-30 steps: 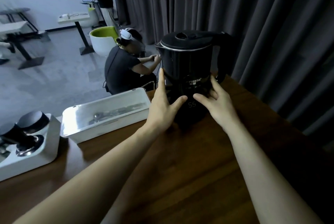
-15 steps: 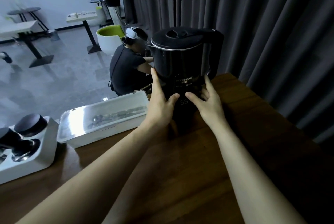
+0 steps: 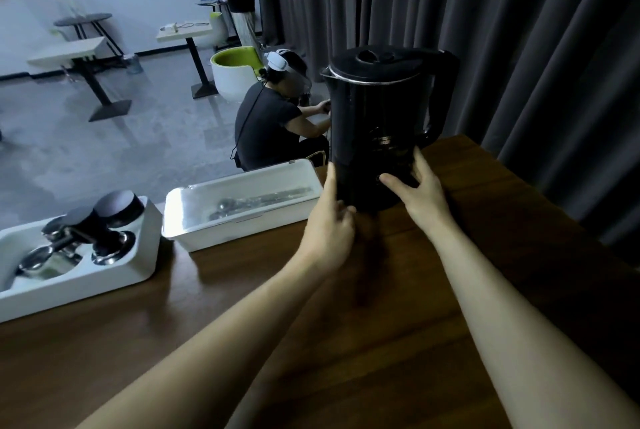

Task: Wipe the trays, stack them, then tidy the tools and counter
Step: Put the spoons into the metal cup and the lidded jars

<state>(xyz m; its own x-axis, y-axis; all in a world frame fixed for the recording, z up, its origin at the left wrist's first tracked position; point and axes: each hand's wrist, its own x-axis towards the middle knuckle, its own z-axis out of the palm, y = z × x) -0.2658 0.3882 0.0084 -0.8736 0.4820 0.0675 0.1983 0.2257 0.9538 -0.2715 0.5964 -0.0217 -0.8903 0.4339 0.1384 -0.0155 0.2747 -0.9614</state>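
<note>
Person's got both hands on the black kettle (image 3: pixel 377 116), upright at the far edge of the wood counter (image 3: pixel 384 342) by the grey curtain (image 3: pixel 519 47); left hand (image 3: pixel 329 231) lies flat vs its left side, fingers straight, thumb at the front; right hand (image 3: pixel 420 200) presses the right side, thumb spread across the base; 2 white trays sit to the left: cutlery tray (image 3: pixel 249 232) just beside the left hand, tamper tray (image 3: pixel 145 248) further left, apart from it.

That kettle (image 3: pixel 377 109) is glossy black plastic with a thin metal rim, counter (image 3: pixel 346 342) polished wood, tray (image 3: pixel 242 231) at its 9 o'clock smooth white plastic, curtain (image 3: pixel 519 30) matt grey cloth.
</note>
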